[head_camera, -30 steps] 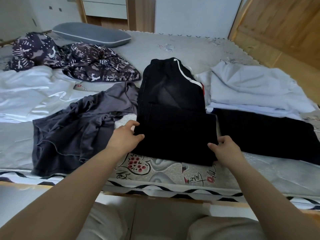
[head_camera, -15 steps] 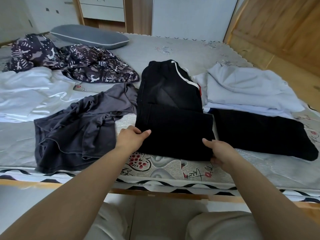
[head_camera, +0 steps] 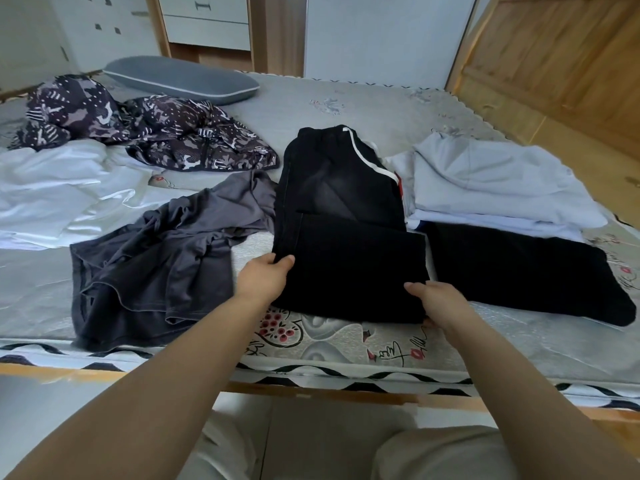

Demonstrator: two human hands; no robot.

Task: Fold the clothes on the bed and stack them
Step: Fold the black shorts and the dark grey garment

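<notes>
The black trousers [head_camera: 346,244] lie near the front edge of the bed [head_camera: 363,109], folded over so that the lower portion forms a double layer. A white side stripe runs along the upper right edge of the garment.

The left hand [head_camera: 265,280] grips the left edge of the folded layer. The thumb lies on top of the fabric and the fingers [head_camera: 273,259] curl around the edge. The right hand [head_camera: 438,303] grips the lower right corner of the same layer. The thumb lies on top; the remaining fingers are tucked beneath the fabric and are mostly hidden.

A second black garment [head_camera: 526,275] lies flat just beside the trousers on the right, extending toward the right edge of the bed. Behind it rests a stack of pale blue and white clothes [head_camera: 495,181], touching the far edge of the black garment.

A crumpled dark grey garment [head_camera: 159,258] lies to the left of the trousers, its upper right part touching them. Further left lies a white garment [head_camera: 59,192], spread loosely. Behind these sits a bunched patterned garment [head_camera: 156,129] in dark purple and white. A grey pillow [head_camera: 180,79] lies at the far side of the bed.

A wooden panel [head_camera: 561,64] stands at the right of the bed. White drawers [head_camera: 206,20] stand behind it.
</notes>
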